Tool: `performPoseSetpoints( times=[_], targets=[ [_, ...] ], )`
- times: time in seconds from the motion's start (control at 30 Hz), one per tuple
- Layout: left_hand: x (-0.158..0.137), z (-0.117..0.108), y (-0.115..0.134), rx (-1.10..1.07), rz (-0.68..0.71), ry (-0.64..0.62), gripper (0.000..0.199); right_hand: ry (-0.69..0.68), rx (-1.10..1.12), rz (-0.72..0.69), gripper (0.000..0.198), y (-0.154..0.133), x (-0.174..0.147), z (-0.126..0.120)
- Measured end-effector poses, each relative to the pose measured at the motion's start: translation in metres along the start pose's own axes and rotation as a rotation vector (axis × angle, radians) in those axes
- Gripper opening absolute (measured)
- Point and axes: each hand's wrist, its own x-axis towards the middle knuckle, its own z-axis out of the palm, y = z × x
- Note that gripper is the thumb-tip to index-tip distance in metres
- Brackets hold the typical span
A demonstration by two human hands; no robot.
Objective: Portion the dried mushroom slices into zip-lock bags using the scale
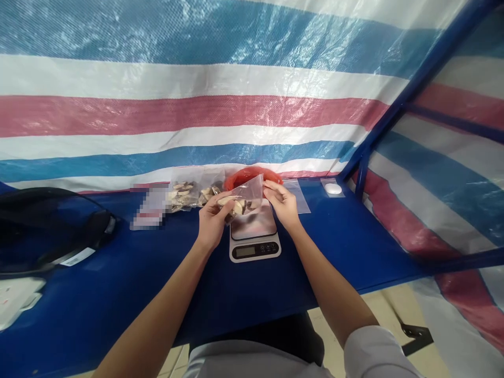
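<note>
Left of the scale [255, 251], 2 filled bags [183, 197] lie on the worktop [118, 294]. Left hand [213, 219]: closed on a clear bag of slices [247, 201], held over the scale's rear. Behind the scale: red basket [252, 171]. Right hand [283, 203]: at the bag's upper edge; I cannot tell if pinching. Right of the scale: white disc [334, 189].

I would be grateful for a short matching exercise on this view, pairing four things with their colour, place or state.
1. Digital scale
2. Left hand
3. Round-rimmed container
4. White disc

A. Near the blue frame, to the right of both hands
B. Red, beyond the scale
C. White-bodied, with a dark button panel
D. Gripping a clear bag of pale slices

Pairs: 1-C, 2-D, 3-B, 4-A.
</note>
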Motion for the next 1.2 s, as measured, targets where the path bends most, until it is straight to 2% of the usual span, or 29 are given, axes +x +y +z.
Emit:
performPoseSetpoints(
  times=[0.17, 0.33, 0.47, 0.57, 0.73, 0.87, 0.97, 1.07, 1.13, 1.2],
  targets=[
    [-0.004, 0.001, 0.008, -0.125, -0.150, -0.003, 0.044, 0.040, 0.038, 0.067, 0.034, -0.008, -0.003, -0.003],
    [-0.004, 0.000, 0.012, -0.075, -0.252, -0.011, 0.047, -0.014, 0.029, 0.156, 0.034, -0.012, -0.005, -0.003],
    [-0.002, -0.007, 0.009, -0.001, -0.225, 0.013, 0.047, -0.026, 0.023, 0.224, 0.036, -0.014, -0.006, -0.002],
    [0.000, -0.016, 0.002, 0.128, -0.071, 0.077, 0.044, -0.014, 0.031, 0.293, 0.035, -0.016, -0.007, -0.001],
    [0.000, -0.023, 0.002, 0.567, 0.382, 0.122, 0.029, -0.031, 0.045, 0.405, 0.031, -0.019, -0.008, -0.001],
    [-0.003, -0.011, 0.015, 0.924, 0.719, 0.057, 0.018, -0.076, 0.066, 0.447, 0.029, -0.021, -0.006, -0.001],
    [-0.002, 0.004, 0.021, 1.010, 0.808, -0.047, 0.017, -0.108, 0.068, 0.438, 0.030, -0.022, -0.004, 0.001],
    [0.005, 0.016, 0.023, 1.040, 0.698, -0.212, 0.020, -0.174, 0.038, 0.350, 0.029, -0.025, 0.002, 0.004],
    [0.011, 0.022, 0.026, 1.055, 0.555, -0.294, 0.021, -0.208, 0.007, 0.252, 0.025, -0.027, 0.007, 0.005],
    [0.017, 0.025, 0.029, 1.058, 0.399, -0.340, 0.022, -0.248, -0.020, 0.214, 0.020, -0.031, 0.013, 0.006]
  ],
)
